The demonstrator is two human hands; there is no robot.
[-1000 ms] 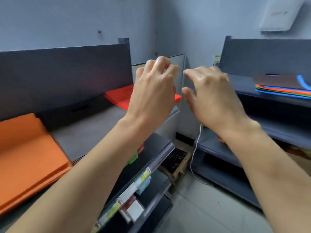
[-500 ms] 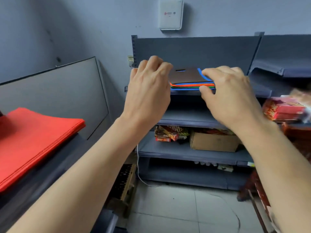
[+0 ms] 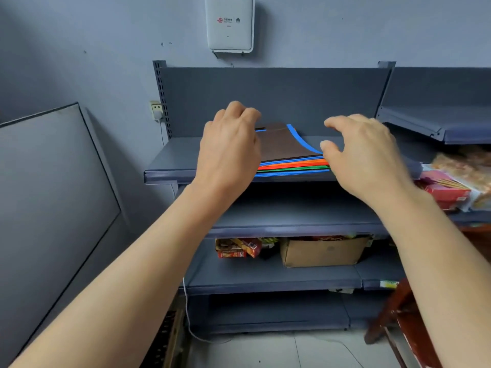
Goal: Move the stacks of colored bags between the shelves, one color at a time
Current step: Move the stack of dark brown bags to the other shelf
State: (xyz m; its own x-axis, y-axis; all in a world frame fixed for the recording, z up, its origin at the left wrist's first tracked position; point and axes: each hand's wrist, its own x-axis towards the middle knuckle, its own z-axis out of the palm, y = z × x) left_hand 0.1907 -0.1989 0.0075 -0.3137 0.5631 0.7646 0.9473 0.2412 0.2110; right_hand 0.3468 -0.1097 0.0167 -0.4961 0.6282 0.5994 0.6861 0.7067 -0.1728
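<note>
While both hands are raised to the top shelf (image 3: 172, 160), neither is plainly seen to have hold of anything. The stack of coloured bags (image 3: 288, 147) lies flat on that shelf at its front edge. Its brown layer is uppermost, with blue, orange, green and blue bands showing beneath.

The left hand (image 3: 228, 150) stands at the stack's 9 o'clock with fingers curled and hides the left edge; whether it grasps a layer cannot be told. The right hand (image 3: 369, 155) stands at 3 o'clock, fingers spread and relaxed, thumb just beside the front right corner, grasping nothing.

Assessment: the step in hand appears to be parting one colour from the pile.

Risks noted:
1. The layers are thin and closely packed, so a pinch at the corner could take two colours together, contrary to the one-colour rule.
2. A blue sheet curls up at the stack's 2 o'clock and could snag or fold when the brown layer is lifted.
3. The stack sits at the shelf lip, so a pull toward 6 o'clock may drag lower layers over the edge.
4. Snack packets (image 3: 446, 195) at the right hand's 4 o'clock lie near the wrist and could be knocked.
</note>
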